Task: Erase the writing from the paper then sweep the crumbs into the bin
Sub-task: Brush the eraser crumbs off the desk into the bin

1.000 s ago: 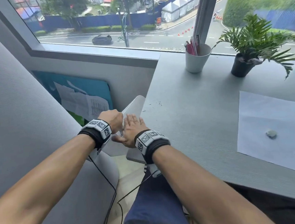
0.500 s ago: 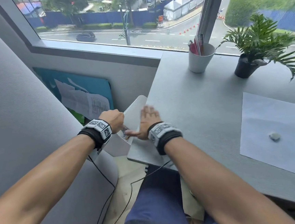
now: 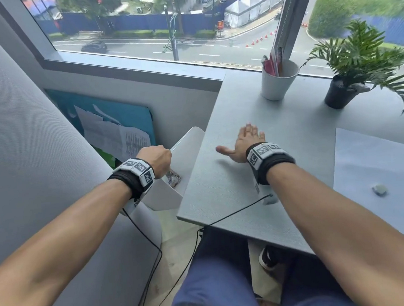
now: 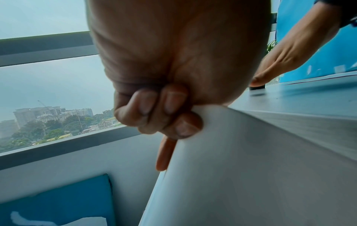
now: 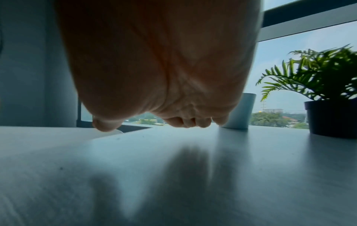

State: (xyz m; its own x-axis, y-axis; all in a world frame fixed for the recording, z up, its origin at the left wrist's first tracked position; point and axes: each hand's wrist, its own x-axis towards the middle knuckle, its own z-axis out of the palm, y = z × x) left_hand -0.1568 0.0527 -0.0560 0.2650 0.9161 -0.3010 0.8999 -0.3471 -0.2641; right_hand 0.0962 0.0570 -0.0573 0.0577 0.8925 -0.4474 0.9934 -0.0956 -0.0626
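left fingers [image 4: 170, 107]: curled tight, pinching the rim of the white bin [image 3: 188, 151]
left hand [image 3: 156, 160]: holds bin just off the worktop [image 3: 235, 181] left edge, tilted
right fingers [image 3: 249, 130]: straight, together, thumb out
right hand [image 3: 245, 144]: flat, low over worktop, near that edge
paper [image 3: 380, 161]: on worktop, well right of bin
eraser [image 3: 380, 189]: on paper
cup [image 3: 276, 83]: far side of worktop
plant [image 3: 359, 63]: right of cup

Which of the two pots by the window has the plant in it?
The dark pot on the right holds the green fern-like plant. The white cup to its left holds what look like pens instead. Both stand on the grey desk near the window.
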